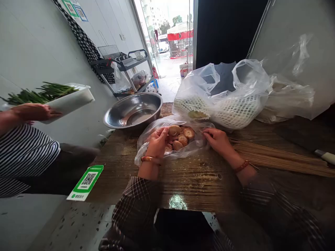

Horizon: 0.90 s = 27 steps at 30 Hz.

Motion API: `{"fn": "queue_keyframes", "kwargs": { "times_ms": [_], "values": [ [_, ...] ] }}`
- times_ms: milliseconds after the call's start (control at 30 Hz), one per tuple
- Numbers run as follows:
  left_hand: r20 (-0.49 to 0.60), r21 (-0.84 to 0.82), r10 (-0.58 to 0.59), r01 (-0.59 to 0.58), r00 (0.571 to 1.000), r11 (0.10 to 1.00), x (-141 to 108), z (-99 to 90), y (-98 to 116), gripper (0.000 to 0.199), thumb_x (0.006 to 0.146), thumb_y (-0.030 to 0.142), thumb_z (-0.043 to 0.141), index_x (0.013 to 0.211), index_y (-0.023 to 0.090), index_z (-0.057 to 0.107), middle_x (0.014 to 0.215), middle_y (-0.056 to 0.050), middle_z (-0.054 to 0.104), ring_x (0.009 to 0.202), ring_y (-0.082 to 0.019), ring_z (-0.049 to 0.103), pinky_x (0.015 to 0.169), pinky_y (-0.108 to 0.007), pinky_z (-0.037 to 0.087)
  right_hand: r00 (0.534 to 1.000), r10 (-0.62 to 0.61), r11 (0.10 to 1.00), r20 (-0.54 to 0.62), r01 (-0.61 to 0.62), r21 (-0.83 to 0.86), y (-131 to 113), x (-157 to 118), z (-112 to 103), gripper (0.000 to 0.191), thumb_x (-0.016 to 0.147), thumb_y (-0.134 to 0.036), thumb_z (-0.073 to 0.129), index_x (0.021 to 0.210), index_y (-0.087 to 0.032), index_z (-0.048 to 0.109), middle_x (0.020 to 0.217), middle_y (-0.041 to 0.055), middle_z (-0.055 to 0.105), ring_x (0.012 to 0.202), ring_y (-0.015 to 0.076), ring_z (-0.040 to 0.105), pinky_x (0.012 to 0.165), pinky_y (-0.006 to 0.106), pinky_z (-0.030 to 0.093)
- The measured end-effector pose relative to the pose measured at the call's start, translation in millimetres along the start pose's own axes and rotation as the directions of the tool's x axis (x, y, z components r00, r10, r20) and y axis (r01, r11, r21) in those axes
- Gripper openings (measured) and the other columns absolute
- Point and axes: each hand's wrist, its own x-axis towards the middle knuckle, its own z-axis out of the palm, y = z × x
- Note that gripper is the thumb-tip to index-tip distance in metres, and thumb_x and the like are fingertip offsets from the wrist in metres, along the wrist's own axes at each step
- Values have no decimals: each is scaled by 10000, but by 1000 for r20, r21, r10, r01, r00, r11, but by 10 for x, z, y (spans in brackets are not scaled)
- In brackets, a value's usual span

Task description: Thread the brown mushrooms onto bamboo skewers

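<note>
Step in hand, left to right. Steel basin (115, 120) stands on the table (183, 181), far left of the work, near the clear bag (143, 145). Left hand (156, 143) is at the bag's left side, fingers drawn in narrow, thumb tip against or just beside the leftmost upper mushroom (174, 130). The mushrooms (182, 138) lie in a heap inside the bag, mid-table, mouth spread open upward. Right hand (219, 139) pinches the bag's edge on the right, thumb and forefinger together.

Handling, my judgement: draw the film outward evenly, rim low, so the caps stay in view; grip by cap or stem base lightly, since caps probably bruise; avoid a hard tug, which could roll pieces out. Keep the right wrist clear of the thin sticks (277, 158).

Hard to make out, left to right: co-worker's hand (34, 112) holds a white tub (72, 101) of greens, body cut off by the left edge. Cannot tell whether the left fingers grip film, mushroom or both. Lower mushrooms hidden. Netted produce in the large bag (239, 109) blurred by plastic. Far right, a pale handle (328, 157) is cut off.
</note>
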Motion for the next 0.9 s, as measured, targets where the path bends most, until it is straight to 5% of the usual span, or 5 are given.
{"fn": "queue_keyframes", "kwargs": {
  "times_ms": [100,200,400,633,900],
  "values": [
    [177,-298,-228,273,957,915,-48,98,-9,351,931,453,619,1088,146,687,999,-120,765,780,-210,755,664,-319,612,998,-66,998,18,66,-19,-166,-35,-109,196,941,-207,578,949,-189,773,1011,95,810,931,261,768,843,389,595],
    [255,-364,-299,378,919,851,-66,185,-20,322,986,419,551,1067,133,674,1020,-143,761,865,-219,770,842,-378,628,982,-189,977,-28,185,-106,-467,-126,-242,205,993,-242,559,1018,-224,762,1212,90,765,1024,248,745,900,390,584],
    [288,-395,-210,315,934,863,-125,242,51,364,980,437,590,1261,207,608,1143,-111,745,921,-215,767,855,-370,627,937,-344,924,-69,324,-204,-791,-245,-333,208,1020,-224,541,1038,-240,748,1268,96,707,1024,225,712,903,388,585],
    [343,-367,-170,298,924,881,-199,295,94,342,902,383,722,1162,168,671,1123,-119,765,989,-253,763,869,-370,627,957,-251,966,-147,239,-99,-672,-203,-345,202,1032,-240,531,1097,-255,722,1147,68,751,1024,218,729,923,387,596],
    [253,-428,-187,283,949,859,-195,320,44,331,874,376,756,1119,163,689,1107,-103,763,923,-197,759,787,-302,635,875,-455,879,-166,412,-239,-914,-317,-344,202,968,-165,638,1089,-296,734,1018,52,731,906,207,683,816,379,553]
  ]
}}
